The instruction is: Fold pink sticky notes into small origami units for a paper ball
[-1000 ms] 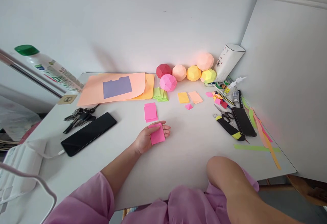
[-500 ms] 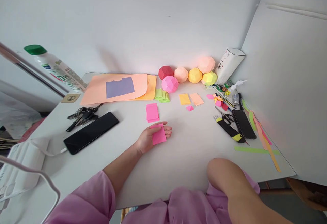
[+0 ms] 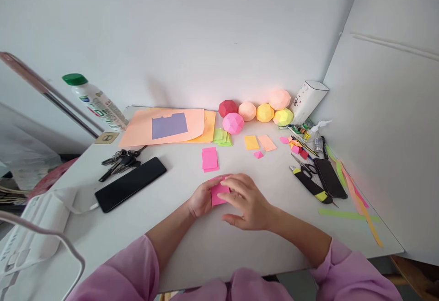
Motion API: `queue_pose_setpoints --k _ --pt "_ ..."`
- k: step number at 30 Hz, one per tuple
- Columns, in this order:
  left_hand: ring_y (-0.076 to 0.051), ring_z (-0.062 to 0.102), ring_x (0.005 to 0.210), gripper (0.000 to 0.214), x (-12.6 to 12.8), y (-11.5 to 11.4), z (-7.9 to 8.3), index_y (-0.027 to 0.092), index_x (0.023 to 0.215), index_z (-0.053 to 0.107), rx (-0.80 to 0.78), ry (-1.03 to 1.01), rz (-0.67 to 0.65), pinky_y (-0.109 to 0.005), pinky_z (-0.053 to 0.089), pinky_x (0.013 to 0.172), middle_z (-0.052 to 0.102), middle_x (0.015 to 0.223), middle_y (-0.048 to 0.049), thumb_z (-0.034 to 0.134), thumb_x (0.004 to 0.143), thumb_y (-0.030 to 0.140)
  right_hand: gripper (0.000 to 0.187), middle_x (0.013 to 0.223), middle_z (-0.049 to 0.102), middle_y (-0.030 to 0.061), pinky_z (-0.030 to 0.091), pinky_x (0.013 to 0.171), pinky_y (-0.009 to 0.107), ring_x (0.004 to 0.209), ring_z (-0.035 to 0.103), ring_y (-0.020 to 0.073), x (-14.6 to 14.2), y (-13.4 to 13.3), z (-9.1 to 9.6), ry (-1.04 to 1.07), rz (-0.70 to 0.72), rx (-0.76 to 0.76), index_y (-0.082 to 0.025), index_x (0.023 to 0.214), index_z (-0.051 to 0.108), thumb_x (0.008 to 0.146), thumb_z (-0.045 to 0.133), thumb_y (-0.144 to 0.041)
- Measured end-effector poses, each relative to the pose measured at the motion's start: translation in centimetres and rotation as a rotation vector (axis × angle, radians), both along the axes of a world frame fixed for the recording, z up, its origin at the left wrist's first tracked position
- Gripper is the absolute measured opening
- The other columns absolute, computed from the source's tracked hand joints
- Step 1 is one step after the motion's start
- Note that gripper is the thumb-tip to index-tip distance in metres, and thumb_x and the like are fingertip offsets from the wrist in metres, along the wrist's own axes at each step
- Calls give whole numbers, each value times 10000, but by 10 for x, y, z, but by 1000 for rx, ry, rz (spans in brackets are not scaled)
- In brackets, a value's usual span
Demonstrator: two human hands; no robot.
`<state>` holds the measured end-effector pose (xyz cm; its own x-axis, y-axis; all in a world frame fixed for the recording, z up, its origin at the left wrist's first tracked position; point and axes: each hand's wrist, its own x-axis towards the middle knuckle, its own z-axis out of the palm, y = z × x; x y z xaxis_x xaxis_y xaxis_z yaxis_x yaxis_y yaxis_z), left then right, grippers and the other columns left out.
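Observation:
A small pink paper sheet point(image 3: 218, 194) sits between both hands near the table's middle. My left hand point(image 3: 202, 199) holds it from the left, fingers curled under it. Over the paper's right side my right hand point(image 3: 246, 202) has its fingers bent and touching the sheet. Just beyond lies a stack of pink sheets point(image 3: 209, 159). Further back are green sheets point(image 3: 222, 136), an orange sheet point(image 3: 251, 142) and a peach sheet point(image 3: 266, 142). Several folded paper balls point(image 3: 233, 122) line the wall.
A black phone point(image 3: 131, 183) and keys point(image 3: 120, 160) lie left, behind them large peach paper point(image 3: 164, 125) and a green-capped bottle point(image 3: 96, 102). Scissors point(image 3: 305, 166), a black case point(image 3: 329, 177), glue and paper strips point(image 3: 350, 214) crowd the right edge. A white box point(image 3: 308, 99) leans in the corner.
My right hand has come up from below the table edge and now rests on the pink sheet held by my left hand. The camera view has tilted slightly.

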<state>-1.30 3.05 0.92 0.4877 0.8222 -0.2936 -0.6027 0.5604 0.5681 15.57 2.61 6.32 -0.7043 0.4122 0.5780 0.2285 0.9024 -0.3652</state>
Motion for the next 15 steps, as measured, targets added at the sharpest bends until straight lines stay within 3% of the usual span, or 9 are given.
queue_pose_setpoints --k 2,5,10,15 --pt "-255 637 922 370 2 -2 -1 115 1132 568 -61 -28 -64 -370 484 809 659 982 -133 485 869 362 311 1169 542 165 365 976 524 1188 424 297 1 8 -35 -122 -25 76 -158 1044 592 861 519 -398" --pt "-227 638 865 484 3 -4 -3 128 1136 571 -64 -60 -142 -317 486 734 651 948 -125 436 870 510 184 1052 594 121 418 943 459 1125 472 248 7 13 -66 -118 -53 48 -180 977 616 891 503 -298" --pt "-203 611 863 621 6 -7 -2 128 1065 614 42 -58 -163 -309 467 795 644 932 -119 327 843 632 121 910 610 77 490 825 398 944 539 209 9 22 -70 64 -29 -58 -200 819 638 873 534 -228" --pt "-258 575 1041 702 6 -9 -1 108 1044 627 103 -61 -236 -380 409 943 636 1010 -165 280 819 675 162 1025 573 116 524 766 372 958 547 215 9 25 -68 150 -113 -335 -180 742 631 855 554 -268"
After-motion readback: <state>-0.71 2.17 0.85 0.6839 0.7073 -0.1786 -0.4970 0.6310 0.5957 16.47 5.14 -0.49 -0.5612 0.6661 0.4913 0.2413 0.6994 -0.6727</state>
